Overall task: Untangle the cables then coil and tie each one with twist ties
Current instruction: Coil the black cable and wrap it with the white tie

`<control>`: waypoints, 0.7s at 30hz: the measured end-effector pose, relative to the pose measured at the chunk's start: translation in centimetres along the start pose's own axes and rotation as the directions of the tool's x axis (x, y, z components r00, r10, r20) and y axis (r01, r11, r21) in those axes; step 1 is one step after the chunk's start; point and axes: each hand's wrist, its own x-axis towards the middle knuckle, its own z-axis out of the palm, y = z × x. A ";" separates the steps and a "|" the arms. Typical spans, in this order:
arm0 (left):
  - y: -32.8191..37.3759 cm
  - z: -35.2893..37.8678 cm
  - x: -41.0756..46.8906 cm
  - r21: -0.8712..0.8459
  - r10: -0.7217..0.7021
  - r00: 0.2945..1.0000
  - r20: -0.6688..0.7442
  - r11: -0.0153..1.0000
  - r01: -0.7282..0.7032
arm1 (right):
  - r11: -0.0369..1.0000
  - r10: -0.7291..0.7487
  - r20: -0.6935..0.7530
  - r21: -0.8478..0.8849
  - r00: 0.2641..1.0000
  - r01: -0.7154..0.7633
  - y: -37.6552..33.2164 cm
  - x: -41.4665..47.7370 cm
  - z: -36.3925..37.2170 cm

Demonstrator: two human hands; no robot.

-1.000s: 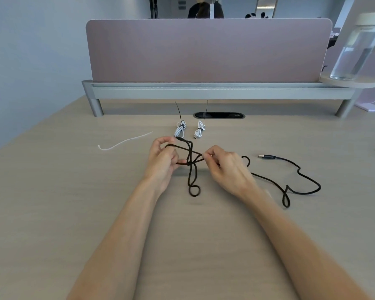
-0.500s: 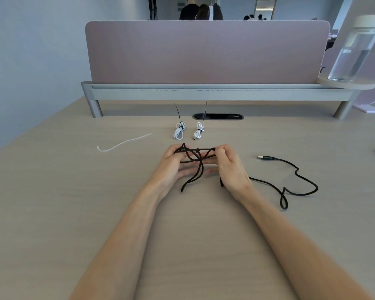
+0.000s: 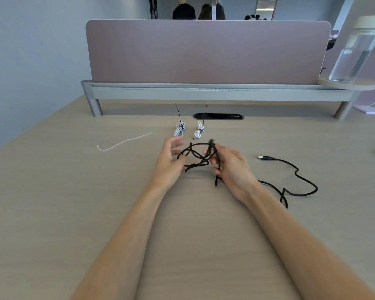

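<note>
A black cable trails over the desk to the right and ends in a USB plug. Its near part forms loose loops held up between my hands. My left hand has its fingers spread, with the loops hooked over the fingertips. My right hand pinches the strands, and the cable runs down past its palm. Two white cables, one on the left and one on the right, lie coiled beyond my hands, each bound with a black tie.
A loose white tie lies on the desk to the left. A cable slot sits ahead, under a grey rail and pink divider. A water bottle stands on a small shelf at the right.
My hands have drawn slightly apart and lifted the loops wider. The left fingers have spread open, and the hanging loop has been gathered up from the desk.
</note>
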 end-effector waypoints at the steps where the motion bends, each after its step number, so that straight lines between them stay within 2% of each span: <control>1: -0.1 0.0 0.0 0.025 0.036 0.999 0.014 0.999 -0.036 | 1.000 -0.001 0.002 -0.007 1.000 0.001 0.1 0.0 0.0; 6: 0.3 0.1 -0.6 0.168 0.279 0.959 0.056 0.944 -0.285 | 0.992 -0.012 0.041 -0.122 0.999 0.017 0.2 -0.1 -0.2; 10: 1.5 -0.1 -1.8 0.234 0.397 0.907 0.142 0.877 -0.421 | 0.977 -0.071 0.034 -0.202 0.997 0.076 0.4 -0.3 -0.2; 17: 0.1 0.2 -0.9 0.470 0.392 0.906 0.157 0.777 -0.418 | 0.969 -0.133 0.019 -0.207 0.991 0.134 0.1 -0.6 0.0; 19: -0.1 0.1 -0.7 0.468 0.400 0.897 0.186 0.767 -0.439 | 0.963 -0.142 -0.001 -0.231 0.990 0.138 0.3 -0.4 -0.1; 21: 0.2 0.1 -0.7 0.358 0.379 0.914 0.147 0.841 -0.406 | 0.976 -0.133 -0.091 -0.183 0.987 0.115 0.5 -0.1 -0.2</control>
